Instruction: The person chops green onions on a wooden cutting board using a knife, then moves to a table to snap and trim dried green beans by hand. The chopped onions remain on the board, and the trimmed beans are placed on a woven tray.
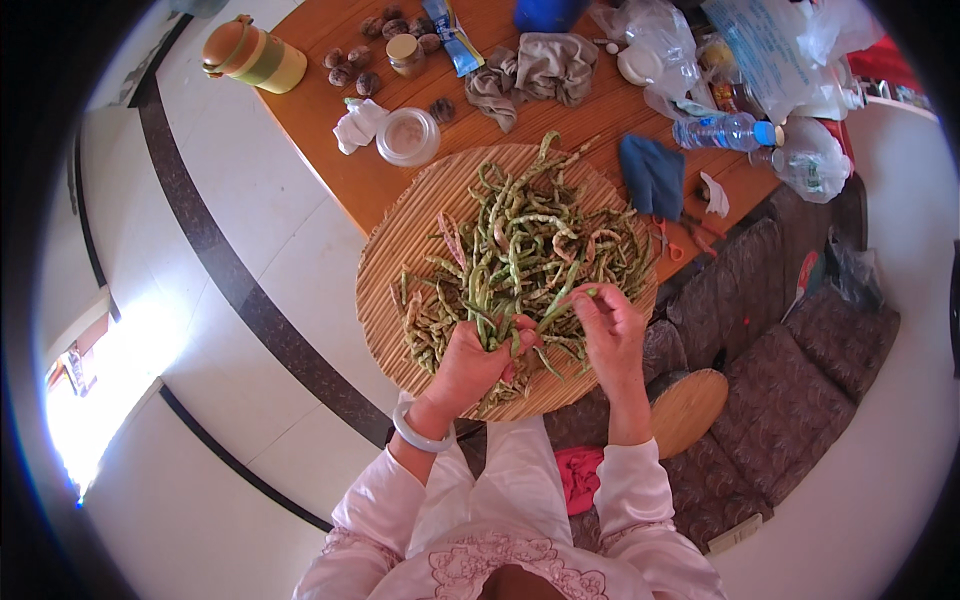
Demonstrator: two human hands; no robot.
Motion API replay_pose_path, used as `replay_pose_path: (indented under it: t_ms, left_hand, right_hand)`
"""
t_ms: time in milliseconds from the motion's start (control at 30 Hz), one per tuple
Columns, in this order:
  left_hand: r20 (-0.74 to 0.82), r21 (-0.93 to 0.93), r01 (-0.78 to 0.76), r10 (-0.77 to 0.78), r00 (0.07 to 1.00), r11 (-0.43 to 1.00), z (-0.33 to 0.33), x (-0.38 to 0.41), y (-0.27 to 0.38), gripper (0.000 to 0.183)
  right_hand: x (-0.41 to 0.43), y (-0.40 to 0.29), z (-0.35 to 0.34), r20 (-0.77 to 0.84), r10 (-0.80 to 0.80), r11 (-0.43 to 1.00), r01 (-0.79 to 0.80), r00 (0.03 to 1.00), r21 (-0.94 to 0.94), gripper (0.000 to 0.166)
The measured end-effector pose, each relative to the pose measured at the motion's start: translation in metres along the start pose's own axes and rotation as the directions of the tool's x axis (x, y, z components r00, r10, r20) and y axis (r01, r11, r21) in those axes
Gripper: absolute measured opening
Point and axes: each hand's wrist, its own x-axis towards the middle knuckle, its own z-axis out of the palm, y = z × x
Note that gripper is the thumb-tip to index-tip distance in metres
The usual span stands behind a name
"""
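Note:
A round tray of woven stalks (pixel 390 225) overlaps the wooden table's near edge. Long green bean pods (pixel 525 225), some yellowed or reddish, are heaped over its middle and right. Short broken pod pieces (pixel 426 330) lie at the tray's left and near side. My left hand (pixel 476 360), with a pale bangle at the wrist, grips a bunch of green pods over the tray's near part. To its right, my right hand (pixel 611 322) pinches a green pod between thumb and finger; the pod slants down towards the left hand.
Behind the tray are an open plastic jar (pixel 407 137), walnuts (pixel 395 28), a small lidded jar (pixel 406 54) and a crumpled cloth (pixel 556 67). A thermos flask (pixel 259 58) is at the far left. Scissors (pixel 667 241), a blue cloth (pixel 652 176) and a water bottle (pixel 720 133) lie right.

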Motion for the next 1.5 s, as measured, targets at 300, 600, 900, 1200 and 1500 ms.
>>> replay_pose_path:
  t_ms: [300, 600, 900, 1200, 1500]
  left_hand:
    - [-0.138, -0.100, -0.067, 0.053, 0.989, 0.993, -0.026, -0.002, -0.009, 0.017]
    - [-0.184, -0.133, -0.066, 0.041, 0.982, 0.989, -0.035, 0.000, -0.007, 0.017]
    - [-0.183, -0.139, -0.080, 0.054, 0.982, 0.987, -0.040, 0.001, -0.019, 0.018]
    - [-0.182, -0.141, -0.067, 0.041, 0.983, 0.988, -0.032, -0.007, -0.027, 0.017]
    - [-0.219, -0.178, -0.060, 0.020, 0.976, 0.982, -0.035, -0.019, -0.039, 0.017]
  right_hand:
    - [0.050, -0.023, 0.019, 0.188, -0.366, 0.499, 0.363, 0.911, -0.787, 0.057]
    - [0.055, -0.017, 0.026, 0.549, -0.121, 0.361, 0.551, 0.827, -0.752, 0.058]
    - [0.006, 0.022, -0.012, 0.431, -0.367, 0.431, 0.561, 0.825, -0.707, 0.035]
    - [-0.024, 0.045, -0.038, 0.311, -0.333, 0.449, 0.440, 0.890, -0.778, 0.045]
    - [0.012, -0.006, 0.008, 0.417, -0.367, 0.435, 0.550, 0.832, -0.713, 0.054]
